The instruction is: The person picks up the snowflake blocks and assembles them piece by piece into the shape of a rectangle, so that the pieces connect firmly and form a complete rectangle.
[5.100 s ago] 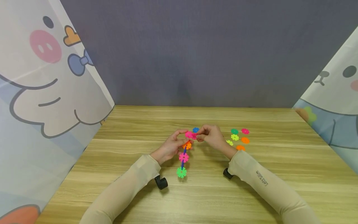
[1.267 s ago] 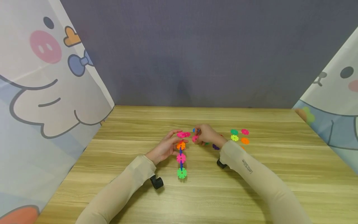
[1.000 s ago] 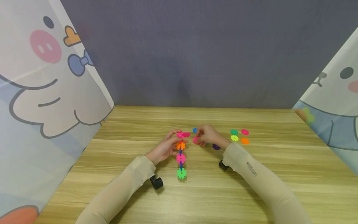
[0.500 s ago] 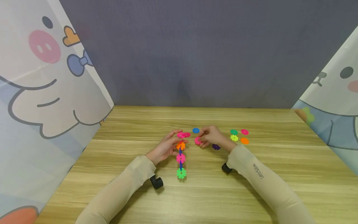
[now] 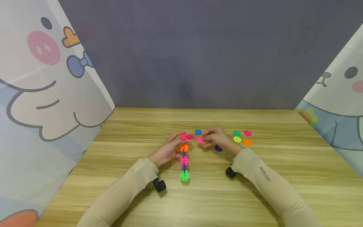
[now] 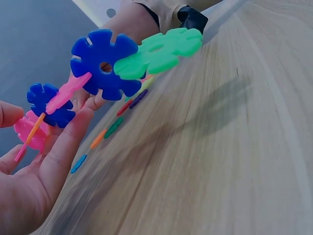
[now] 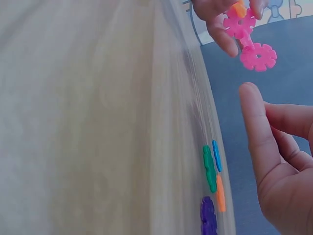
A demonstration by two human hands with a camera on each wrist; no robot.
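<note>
My left hand [image 5: 169,148] holds a chain of interlocking plastic snowflake discs by its far end. A green disc [image 5: 184,175] forms the near end, followed by blue, pink and orange ones; pink discs [image 5: 184,137] lie at my left fingertips. In the left wrist view the chain hangs above the wood, with a blue disc [image 6: 100,61] next to the green one. Just right of the chain, my right hand [image 5: 217,138] pinches a separate pink snowflake disc [image 5: 199,139]. The right wrist view shows my right hand [image 7: 286,171] with that disc hidden by the fingers.
Loose snowflake discs lie on the wooden table [image 5: 141,126]. A blue one [image 5: 198,132] is beyond my hands, and a purple one [image 5: 218,148] is beside my right wrist. Green, yellow, pink and orange discs [image 5: 248,142] lie farther right. A grey partition [image 5: 204,63] stands behind.
Five seconds ago my right fingers were at the chain's pink discs; now they hold a separate pink disc to the right. During the last second it shifted slightly, while my left hand stayed nearly still.
</note>
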